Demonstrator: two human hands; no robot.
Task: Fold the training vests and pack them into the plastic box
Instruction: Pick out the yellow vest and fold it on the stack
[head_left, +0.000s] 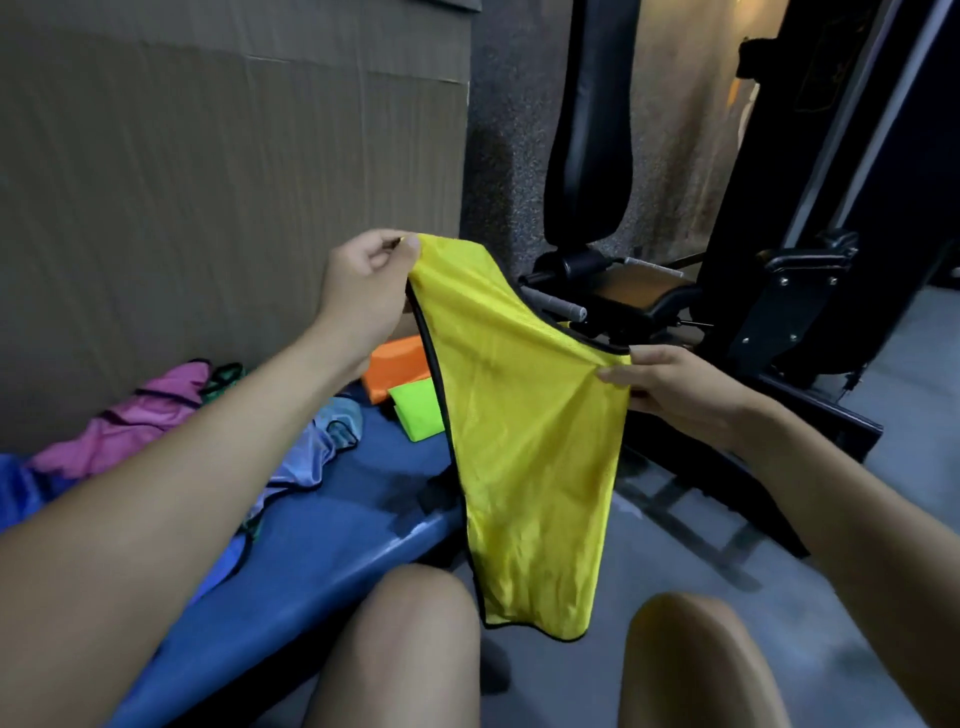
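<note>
**Yellow vest up in the air, fold not started**

OK, yellow vest (524, 441) hanging in front of me, held up over my knees; left hand (363, 291) pinching one top corner w/ thumb & fingers, right hand (675, 387) pinching the other corner, lower & nearer; fabric droops full length, black-trimmed hem just above the floor btwn my knees. Progress, my read: orange vest (397, 364) & lime-green vest (418, 408) look folded already, sitting at the far end of the blue desk (332, 530); pink vest (130, 421) & light-blue vest (311, 447) lie crumpled on it, so those are left, plus this one. Plastic box — can't see it anywhere, so packing prob all to come. Room: bare desk strip btwn the heaps & its near edge, enough to lay this flat I reckon; cardboard sheet (208, 182) close behind on the left; gym machine (753, 291) crowding the right, so swing leftward.
</note>
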